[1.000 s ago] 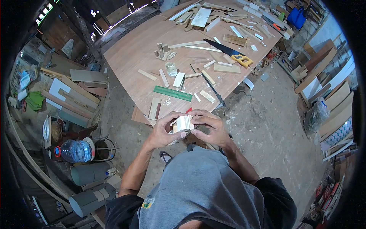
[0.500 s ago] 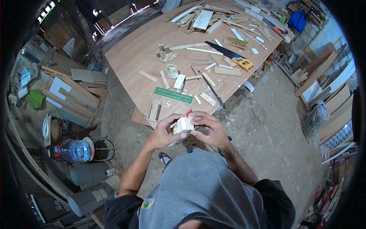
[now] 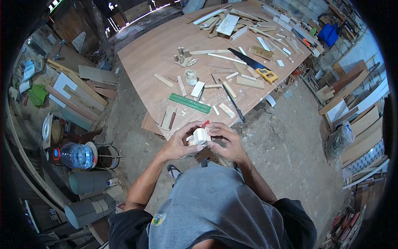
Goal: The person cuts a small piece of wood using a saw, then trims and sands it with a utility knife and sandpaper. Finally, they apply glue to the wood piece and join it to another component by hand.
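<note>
Between my two hands, close to my body and just off the table's near corner, is a small pale wooden block assembly [image 3: 200, 136]. My left hand [image 3: 179, 143] grips its left side, with the thumb along the lower edge. On the right side, my right hand [image 3: 227, 140] holds it between curled fingers above and the thumb below. A small red piece [image 3: 205, 123] shows at the far side of the block, by the fingertips; what it belongs to is hidden. Beyond the hands, a green ruler [image 3: 190, 103] lies on the table [image 3: 145, 62].
On the table are a handsaw [image 3: 253, 65], a glass jar [image 3: 190, 77], a dark rod-like tool [image 3: 232, 101] and a pile of wood scraps [image 3: 227, 25]. A large water bottle [image 3: 76, 155] stands at the left. Boards [image 3: 365, 133] lean at the right.
The view has shifted slightly, so the table appears a little farther right. Both hands keep hold of the block, which appears slightly turned.
</note>
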Available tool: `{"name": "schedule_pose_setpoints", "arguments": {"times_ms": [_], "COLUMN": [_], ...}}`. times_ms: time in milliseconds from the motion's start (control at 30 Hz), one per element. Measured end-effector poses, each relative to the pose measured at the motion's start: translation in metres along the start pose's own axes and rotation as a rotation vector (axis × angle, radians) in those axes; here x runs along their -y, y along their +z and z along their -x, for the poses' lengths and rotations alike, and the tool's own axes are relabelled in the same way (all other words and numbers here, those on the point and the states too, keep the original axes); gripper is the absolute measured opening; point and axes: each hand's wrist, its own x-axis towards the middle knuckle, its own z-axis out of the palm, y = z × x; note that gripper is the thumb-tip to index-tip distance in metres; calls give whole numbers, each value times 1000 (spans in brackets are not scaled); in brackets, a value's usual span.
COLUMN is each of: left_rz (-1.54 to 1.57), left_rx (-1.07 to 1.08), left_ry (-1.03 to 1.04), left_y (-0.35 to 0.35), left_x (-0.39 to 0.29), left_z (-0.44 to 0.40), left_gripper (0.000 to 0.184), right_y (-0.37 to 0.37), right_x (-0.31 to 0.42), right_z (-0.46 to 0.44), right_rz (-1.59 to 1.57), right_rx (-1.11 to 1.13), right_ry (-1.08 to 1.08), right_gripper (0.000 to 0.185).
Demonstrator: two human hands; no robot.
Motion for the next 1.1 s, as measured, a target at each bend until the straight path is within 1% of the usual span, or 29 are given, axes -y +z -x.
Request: {"name": "schedule_pose_setpoints", "arguments": {"times_ms": [100,167,200,267,333,433,500,600,667,700,767,833,867,967,1033,1100], "left_rz": [-57,12,14,-96,-52,0,10,21,59,59,44,52,60,126,140,153], "left_rx": [13,45,44,113,108,95,87,89,67,65,38,34,32,-25,-39,-47], "left_ry": [41,-27,-28,21,7,-15,-22,-36,-56,-56,19,16,12,9,13,18], "left_y": [0,0,-3,-8,-7,-5,-4,-2,0,1,3,3,3,4,3,2], "left_x": [1,2,4,11,10,12,12,12,14,15,18,22,25,32,38,43], "left_z": [2,5,4,3,4,8,9,12,15,16,18,19,20,20,21,21], "left_gripper": [75,67,67,62,61,60,60,60,66,66,73,74,76,78,77,76], "right_y": [2,3,3,4,4,0,2,4,5,7,9,13,15,21,25,27], "right_x": [-5,-6,-5,-3,-2,-7,-4,-3,-3,-2,2,6,6,2,-5,-8], "right_z": [2,3,2,3,4,5,6,8,9,11,13,13,14,18,22,23], "right_rz": [-24,-59,-89,-119,-162,-77,-104,-121,-110,-105,-100,-143,-141,-124,-18,0], "right_rx": [12,12,20,28,35,75,67,60,62,59,59,59,65,40,30,21], "right_ry": [12,30,42,55,102,57,72,74,60,78,97,180,179,221,269,255], "right_gripper": [32,32,31,31,31,32,32,32,31,32,33,37,37,37,35,34]}}
